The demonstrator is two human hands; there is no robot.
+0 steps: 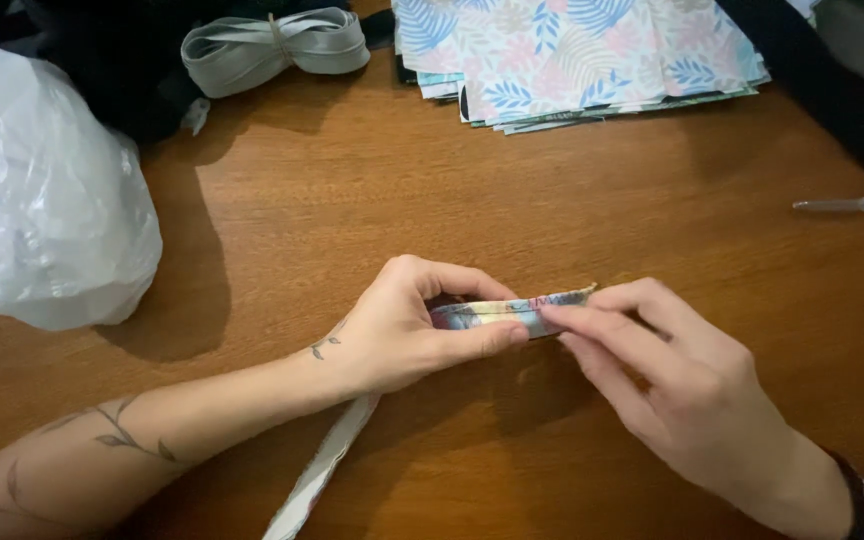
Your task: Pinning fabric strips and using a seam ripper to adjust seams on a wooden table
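My left hand (407, 325) and my right hand (667, 385) meet over the middle of the wooden table (512, 210). Both pinch a narrow folded piece of floral fabric (497, 312) between thumb and fingers. The left grips its near end, the right holds its far end. A pale grey zipper tape (324, 465) trails from under my left hand toward the bottom edge of the view. How the tape joins the fabric is hidden by my left hand.
A stack of leaf-print fabric pieces (577, 55) lies at the back. A bundled coil of grey tape (272, 45) sits at the back left beside dark cloth. A crumpled white plastic bag (47, 200) fills the left side. A small clear tube (834, 205) lies at right.
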